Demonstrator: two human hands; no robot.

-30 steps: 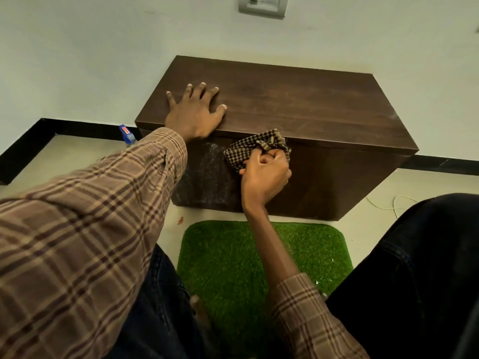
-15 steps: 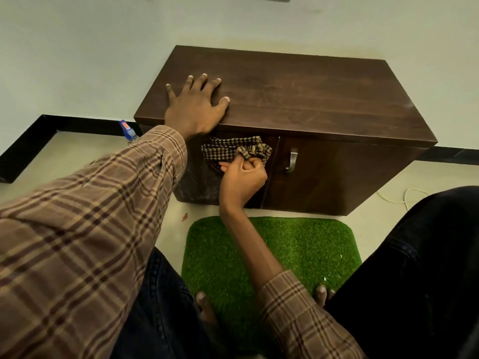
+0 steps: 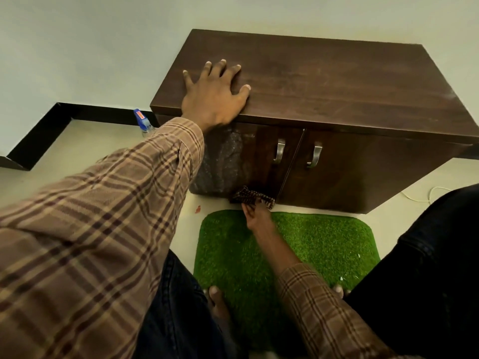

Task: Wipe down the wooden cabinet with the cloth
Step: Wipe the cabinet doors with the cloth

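A low dark wooden cabinet (image 3: 324, 81) with two doors and metal handles stands against the wall. My left hand (image 3: 213, 95) lies flat with fingers spread on the left front part of its top. My right hand (image 3: 256, 216) grips a checked brown cloth (image 3: 250, 196) pressed against the bottom edge of the left door. A dusty, smeared patch (image 3: 220, 164) shows on the left door beside the wiped strip.
A green grass mat (image 3: 324, 244) lies on the floor in front of the cabinet, with my bare toes at its near edge. A spray bottle (image 3: 142, 123) stands left of the cabinet by the black skirting. A white cable (image 3: 425, 194) trails at right.
My right hand has dragged the cloth down the left door, from under the top edge to the bottom. The left hand stayed on the top. The view has tilted down.
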